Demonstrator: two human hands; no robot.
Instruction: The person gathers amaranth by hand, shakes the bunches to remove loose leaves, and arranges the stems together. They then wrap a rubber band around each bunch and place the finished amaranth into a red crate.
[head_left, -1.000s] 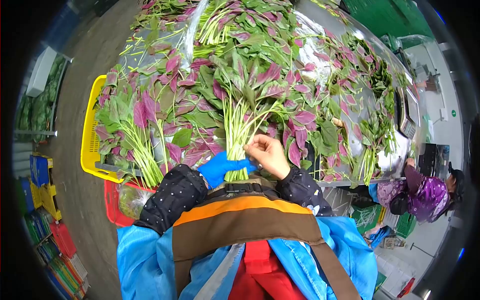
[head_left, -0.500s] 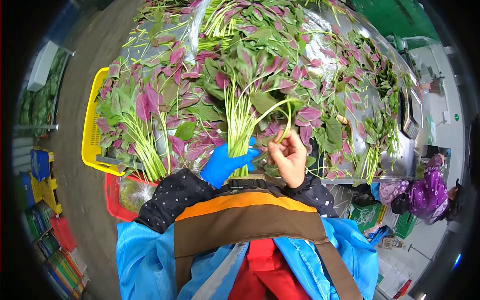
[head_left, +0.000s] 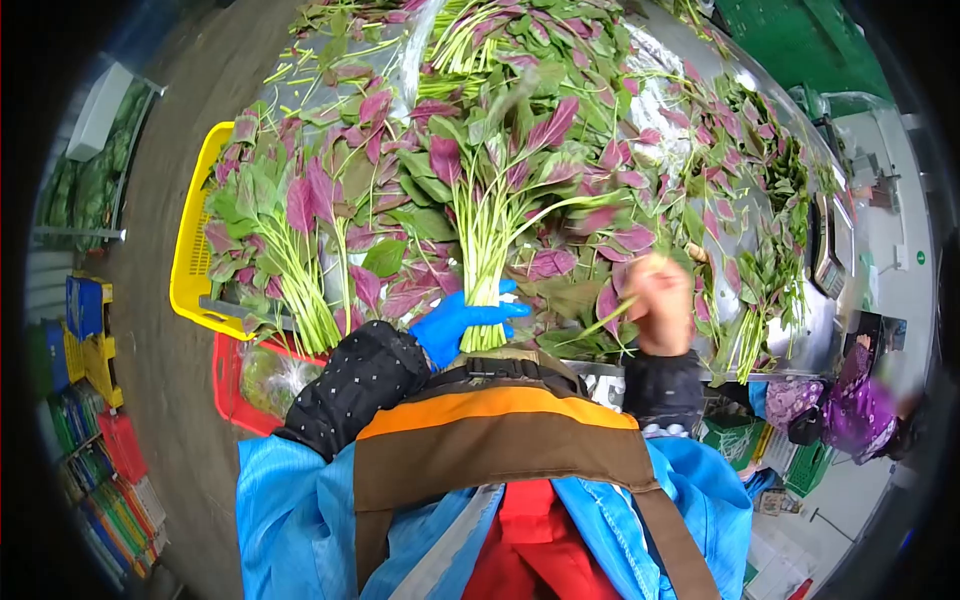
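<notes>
My left hand (head_left: 445, 328), in a blue glove, is wrapped round the lower stalks of a bunch of red-and-green amaranth (head_left: 485, 255). The bunch stands nearly upright near my waist, its purple and green leaves fanned out at the top. To its right, my bare right hand (head_left: 660, 302) is blurred by motion, its fingers closed. A thin green amaranth stem (head_left: 609, 318) sticks out from it toward the left. Another amaranth bunch (head_left: 295, 275) leans at the left, by the yellow basket.
Loose amaranth leaves cover much of the metal table (head_left: 815, 325). A yellow basket (head_left: 188, 270) and a red crate (head_left: 228, 385) stand at the left. A scale (head_left: 828, 250) sits at the right edge. Another person in purple (head_left: 860, 415) is at the far right.
My right hand has moved right, away from the bunch, with a stem in it. The bent stem beside the bunch no longer reaches my fingers. My left hand keeps its hold.
</notes>
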